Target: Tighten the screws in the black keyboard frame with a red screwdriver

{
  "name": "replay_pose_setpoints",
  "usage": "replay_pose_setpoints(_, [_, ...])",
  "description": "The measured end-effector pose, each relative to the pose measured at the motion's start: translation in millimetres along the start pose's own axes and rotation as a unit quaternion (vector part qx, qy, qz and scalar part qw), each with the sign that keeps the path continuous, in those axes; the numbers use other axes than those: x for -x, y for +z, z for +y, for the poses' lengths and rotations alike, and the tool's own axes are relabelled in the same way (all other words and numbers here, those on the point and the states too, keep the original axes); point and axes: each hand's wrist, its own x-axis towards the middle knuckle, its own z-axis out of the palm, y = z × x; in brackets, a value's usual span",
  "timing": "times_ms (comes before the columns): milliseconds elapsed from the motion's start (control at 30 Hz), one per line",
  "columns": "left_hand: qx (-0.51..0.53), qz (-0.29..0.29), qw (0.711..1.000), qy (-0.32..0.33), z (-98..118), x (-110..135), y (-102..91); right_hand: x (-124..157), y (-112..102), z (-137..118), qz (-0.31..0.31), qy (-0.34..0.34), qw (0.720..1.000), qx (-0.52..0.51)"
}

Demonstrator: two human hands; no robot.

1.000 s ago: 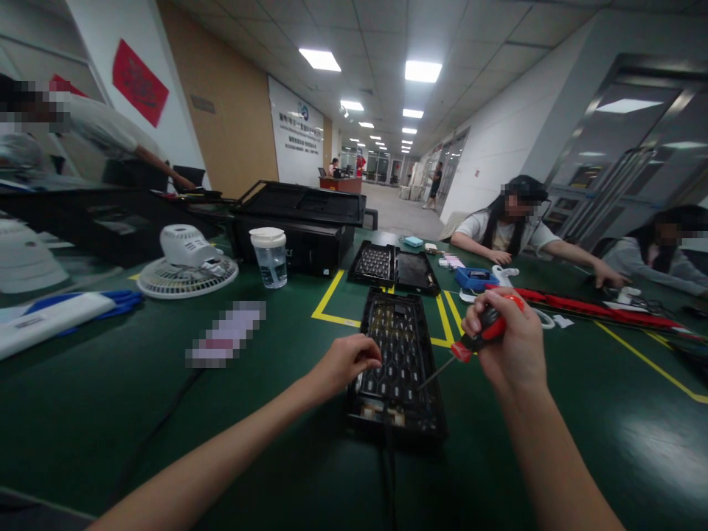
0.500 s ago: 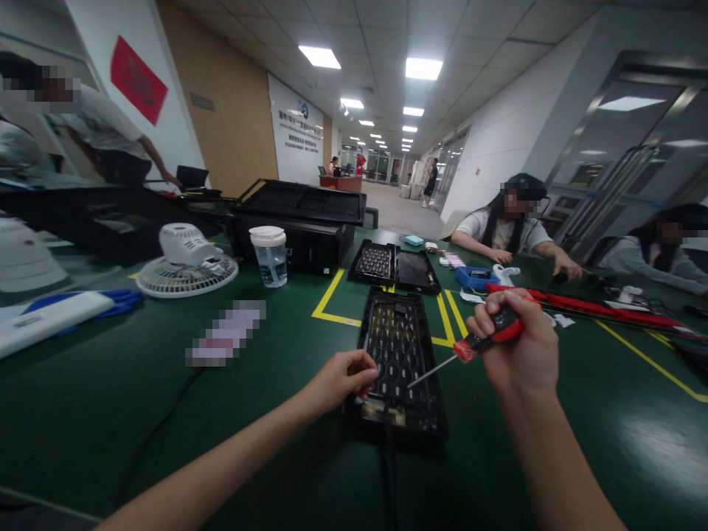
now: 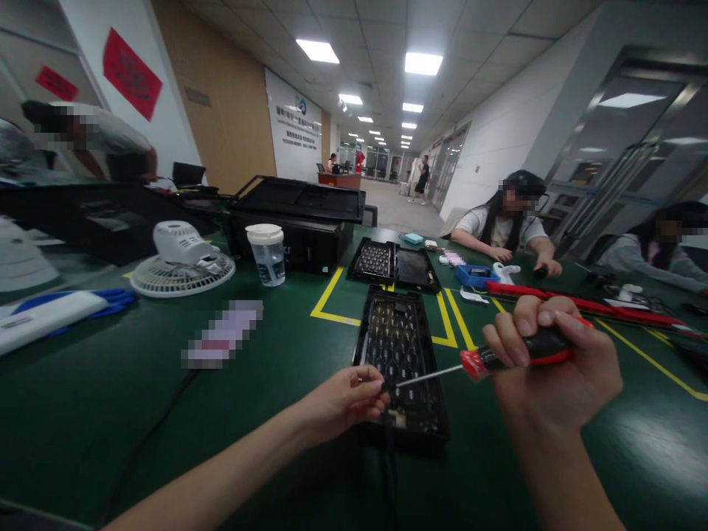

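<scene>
My right hand (image 3: 558, 354) is wrapped round the red-and-black handle of a screwdriver (image 3: 514, 350), whose thin metal shaft points left. My left hand (image 3: 354, 398) is closed in a pinch on a small black piece (image 3: 388, 386), held over the lower part of an open black case (image 3: 431, 354). The screwdriver's tip meets or nearly meets that piece; whether they touch I cannot tell. Rows of small dark parts with white markings fill the case. A dark cable or strap (image 3: 390, 457) runs from its near end towards me.
Behind the case lies another open black case (image 3: 412, 269). A lidded cup (image 3: 271, 258), a white fan (image 3: 182, 258) and a large black box (image 3: 299, 243) stand to the left. Right of centre are a blue tray (image 3: 476, 276) and a long red strip (image 3: 580, 301). Co-workers sit at the right.
My left hand has moved slightly right, now pinching a small black piece at the screwdriver's tip. My right hand has shifted right and down, and the screwdriver lies closer to level.
</scene>
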Motion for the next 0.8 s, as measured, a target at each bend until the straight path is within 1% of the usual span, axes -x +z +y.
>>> replay_pose_setpoints(200, [-0.01, -0.012, 1.0, 0.013, 1.2, 4.7, 5.1, 1.4, 2.0, -1.3, -0.033, -0.005, 0.999, -0.014])
replay_pose_setpoints(467, [-0.019, -0.009, 1.0, 0.006, 3.8, 7.2, 6.2, 2.1, 2.8, -0.3, -0.036, -0.005, 0.999, -0.023])
replay_pose_setpoints(800, [0.02, -0.02, 1.0, -0.003, 2.4, 8.1, 6.6, 2.0, 3.3, -1.9, -0.037, -0.01, 0.999, -0.019])
